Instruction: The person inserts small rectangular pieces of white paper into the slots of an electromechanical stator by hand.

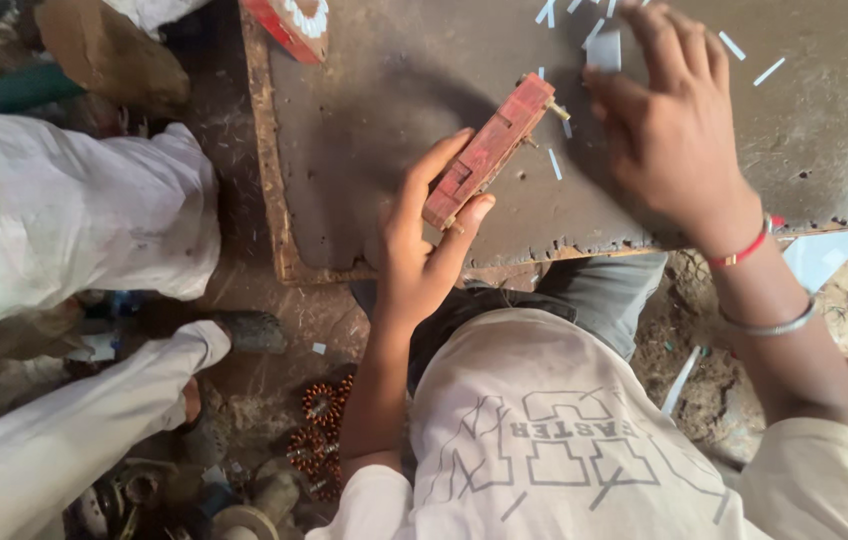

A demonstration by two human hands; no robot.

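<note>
Big grey board [414,150] fills the top of the view, its near edge ragged and chipped, its left edge a raw wooden strip; the far side runs out of frame. To the left, a second person in white cloth [54,220] — only knees and sleeves show, cut off by the frame. Below, the worker's own white shirt [564,440] hides the lap and whatever lies under the board's near edge.

Left hand [419,245] comes up from below and grips a red wooden block [489,150] — fingers curled along its left side, thumb pressed on the lower end, block tilted on edge over the middle of the board. Small metal pins jut from its far end (hard to make out more). Whether the block touches the board is unclear.

Right hand [669,120] lies flat over the board just right of the block, fingers spread and holding nothing visible; it covers the strips beneath it. Red thread and a metal bangle [769,325] circle that arm.

White strips [599,45] scatter around the top edge, some cut off. On the ground lower left, copper coils [319,435] sit in blurred clutter. Open board lies left of the block.
</note>
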